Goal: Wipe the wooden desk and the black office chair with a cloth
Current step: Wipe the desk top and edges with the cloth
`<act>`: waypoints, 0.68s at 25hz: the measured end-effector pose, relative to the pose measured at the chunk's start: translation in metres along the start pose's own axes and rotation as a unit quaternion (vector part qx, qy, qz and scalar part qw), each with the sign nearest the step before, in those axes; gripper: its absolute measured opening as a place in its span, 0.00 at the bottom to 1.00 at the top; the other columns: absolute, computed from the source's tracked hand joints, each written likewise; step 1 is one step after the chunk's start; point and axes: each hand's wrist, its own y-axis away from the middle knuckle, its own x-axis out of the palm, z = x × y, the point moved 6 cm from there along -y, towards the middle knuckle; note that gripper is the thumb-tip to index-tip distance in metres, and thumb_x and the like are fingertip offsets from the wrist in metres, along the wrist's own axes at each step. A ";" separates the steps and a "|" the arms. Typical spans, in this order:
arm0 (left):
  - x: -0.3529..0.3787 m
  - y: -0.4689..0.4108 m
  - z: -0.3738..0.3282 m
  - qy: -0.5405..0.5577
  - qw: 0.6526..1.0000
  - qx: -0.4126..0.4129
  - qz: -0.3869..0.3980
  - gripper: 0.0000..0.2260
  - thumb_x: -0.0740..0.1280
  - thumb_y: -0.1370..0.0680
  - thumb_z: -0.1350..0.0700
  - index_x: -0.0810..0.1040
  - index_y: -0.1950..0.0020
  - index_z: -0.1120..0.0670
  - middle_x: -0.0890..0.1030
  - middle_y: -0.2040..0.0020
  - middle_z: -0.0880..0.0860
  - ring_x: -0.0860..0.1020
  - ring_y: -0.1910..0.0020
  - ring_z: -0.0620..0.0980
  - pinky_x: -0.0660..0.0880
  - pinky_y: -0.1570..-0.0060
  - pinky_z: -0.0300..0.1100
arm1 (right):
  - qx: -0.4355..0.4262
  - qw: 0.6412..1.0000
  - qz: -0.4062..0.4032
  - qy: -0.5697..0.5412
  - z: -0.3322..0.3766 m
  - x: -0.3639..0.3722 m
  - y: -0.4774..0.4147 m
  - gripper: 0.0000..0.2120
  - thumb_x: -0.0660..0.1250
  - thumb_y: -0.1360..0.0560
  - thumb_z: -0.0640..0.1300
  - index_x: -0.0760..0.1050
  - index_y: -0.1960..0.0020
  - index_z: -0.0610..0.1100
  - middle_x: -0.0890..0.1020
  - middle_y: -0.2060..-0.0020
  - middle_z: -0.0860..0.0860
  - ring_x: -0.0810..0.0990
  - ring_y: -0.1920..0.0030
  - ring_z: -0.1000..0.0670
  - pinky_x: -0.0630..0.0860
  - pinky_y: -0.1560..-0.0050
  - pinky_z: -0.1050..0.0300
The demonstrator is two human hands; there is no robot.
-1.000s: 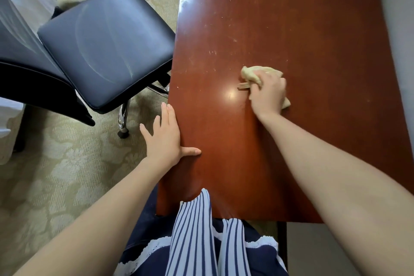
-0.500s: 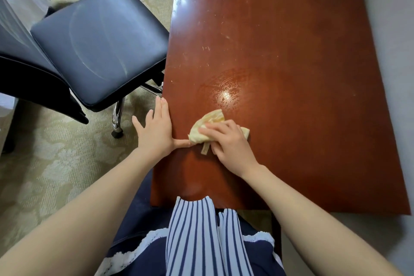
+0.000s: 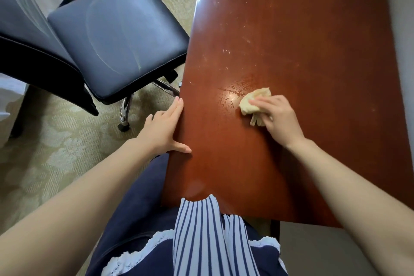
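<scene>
cream cloth (image 3: 253, 102), bunched into a wad, sits under the fingers of the right hand (image 3: 280, 119), which grips it and presses it to the red-brown wooden counter (image 3: 302, 40) about midway across its width, a loose tail of fabric poking out below the palm. the left hand (image 3: 164, 127) lies flat and holds nothing, fingers straight along the counter's left edge, thumb spread onto the top. a damp sheen shows just left of the cloth; pale scuffs (image 3: 226, 51) mark the top farther ahead. the counter's long axis runs straight away from the person, so the stretch left to wipe appears to lie forward of the right hand, the nearer hand to it. the black office chair (image 3: 121, 38) stands to the left on patterned carpet (image 3: 44, 152), nearer the left hand and apart from the cloth.
</scene>
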 end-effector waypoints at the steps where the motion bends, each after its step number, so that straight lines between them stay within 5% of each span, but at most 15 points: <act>1: -0.001 0.000 0.003 -0.006 1.000 0.008 0.005 0.61 0.76 0.40 0.36 0.38 0.22 0.52 0.40 0.22 0.49 0.59 0.27 0.57 0.58 0.30 0.59 | 0.028 1.000 -0.011 -0.002 0.000 0.001 -0.018 0.17 0.68 0.29 0.31 0.80 0.41 0.42 0.81 0.45 0.44 0.74 0.45 0.40 0.66 0.40 0.56; 8: -0.005 0.002 0.005 -0.028 0.999 0.023 0.001 0.60 0.77 0.39 0.39 0.39 0.22 0.52 0.39 0.22 0.47 0.61 0.28 0.55 0.59 0.30 0.56 | 0.149 0.988 -0.050 0.004 0.029 0.030 -0.122 0.19 0.61 0.26 0.34 0.78 0.39 0.46 0.79 0.40 0.47 0.71 0.38 0.42 0.65 0.36 0.54; 17: -0.006 0.005 0.005 -0.066 0.998 0.010 -0.011 0.58 0.75 0.38 0.37 0.39 0.22 0.52 0.40 0.22 0.48 0.58 0.27 0.55 0.57 0.30 0.57 | -0.055 0.996 0.036 -0.061 0.119 0.074 -0.093 0.17 0.63 0.28 0.29 0.79 0.41 0.38 0.79 0.41 0.42 0.74 0.40 0.40 0.64 0.34 0.52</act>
